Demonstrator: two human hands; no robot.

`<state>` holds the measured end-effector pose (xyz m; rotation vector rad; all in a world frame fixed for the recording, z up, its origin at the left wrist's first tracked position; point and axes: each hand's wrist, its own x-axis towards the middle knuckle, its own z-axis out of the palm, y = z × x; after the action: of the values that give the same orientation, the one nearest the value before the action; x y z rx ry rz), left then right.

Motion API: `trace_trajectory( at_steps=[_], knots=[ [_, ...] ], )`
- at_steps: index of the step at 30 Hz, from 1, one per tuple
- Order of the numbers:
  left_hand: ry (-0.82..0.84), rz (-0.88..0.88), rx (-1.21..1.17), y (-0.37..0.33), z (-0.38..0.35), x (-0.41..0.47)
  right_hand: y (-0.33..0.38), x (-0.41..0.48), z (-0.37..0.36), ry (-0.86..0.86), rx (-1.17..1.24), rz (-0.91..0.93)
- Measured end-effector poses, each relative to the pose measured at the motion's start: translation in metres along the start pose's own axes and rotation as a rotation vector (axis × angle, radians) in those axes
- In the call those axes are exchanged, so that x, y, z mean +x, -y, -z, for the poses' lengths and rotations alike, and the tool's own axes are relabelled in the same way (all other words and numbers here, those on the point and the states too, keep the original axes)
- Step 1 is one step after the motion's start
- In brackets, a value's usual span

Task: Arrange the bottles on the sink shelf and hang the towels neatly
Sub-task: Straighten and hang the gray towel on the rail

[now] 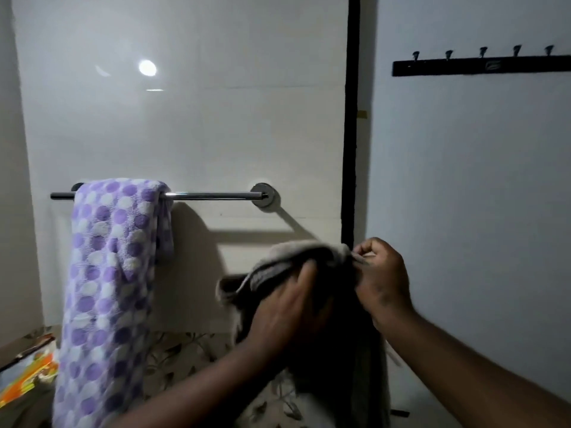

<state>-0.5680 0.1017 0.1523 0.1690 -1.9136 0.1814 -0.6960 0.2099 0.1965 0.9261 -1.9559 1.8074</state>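
Two towels. Item one: dotted purple towel point(108, 273), draped over the left part of the rail point(213, 196). Item two: dark towel point(333, 359), held below the rail's bare right end, left hand point(290, 307) gripping its bunched fold, right hand point(381, 282) pinching its top edge. Advice: spread that edge flat, lift it over the bare stretch, level both falls.

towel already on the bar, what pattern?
Purple and white polka dots on the towel; head view, the only one.

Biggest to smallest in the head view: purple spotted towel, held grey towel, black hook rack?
Largest: purple spotted towel
Then: grey towel, unsure since nearer and partly hidden
Smallest: black hook rack, cropped
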Motion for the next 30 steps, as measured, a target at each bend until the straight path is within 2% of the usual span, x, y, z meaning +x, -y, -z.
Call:
trace_trajectory(
  at_steps=[4, 6, 9, 11, 14, 19, 21, 23, 26, 30],
  knots=[
    [0.172, 0.226, -0.407, 0.007, -0.004, 0.031, 0.023, 0.001, 0.005, 0.131, -0.001, -0.001],
    [0.281, 0.252, -0.571, 0.007, -0.007, 0.043, 0.031, 0.005, 0.009, 0.217, 0.061, -0.035],
    [0.445, 0.409, -1.066, 0.005, -0.004, 0.054, 0.040, 0.010, 0.014, 0.334, 0.160, -0.115],
    [0.495, 0.485, -1.284, 0.012, -0.001, 0.058, 0.046, 0.014, 0.019, 0.415, 0.188, -0.150],
    [0.545, 0.489, -1.358, 0.032, 0.004, 0.061, 0.053, 0.025, 0.031, 0.446, 0.188, -0.172],
    [0.804, 0.515, -1.508, 0.077, 0.018, 0.057, 0.053, 0.051, 0.062, 0.440, 0.192, -0.290],
    [0.772, 0.604, -1.552, 0.089, 0.022, 0.060, 0.048, 0.057, 0.072, 0.470, 0.180, -0.344],
    [0.686, 0.642, -1.456, 0.092, 0.023, 0.067, 0.044, 0.058, 0.073, 0.501, 0.140, -0.359],
    [0.610, 0.581, -1.275, 0.073, 0.018, 0.080, 0.047, 0.050, 0.057, 0.509, 0.102, -0.315],
    [0.477, 0.580, -1.221, 0.028, 0.008, 0.095, 0.055, 0.039, 0.024, 0.552, 0.145, -0.257]
  ],
)
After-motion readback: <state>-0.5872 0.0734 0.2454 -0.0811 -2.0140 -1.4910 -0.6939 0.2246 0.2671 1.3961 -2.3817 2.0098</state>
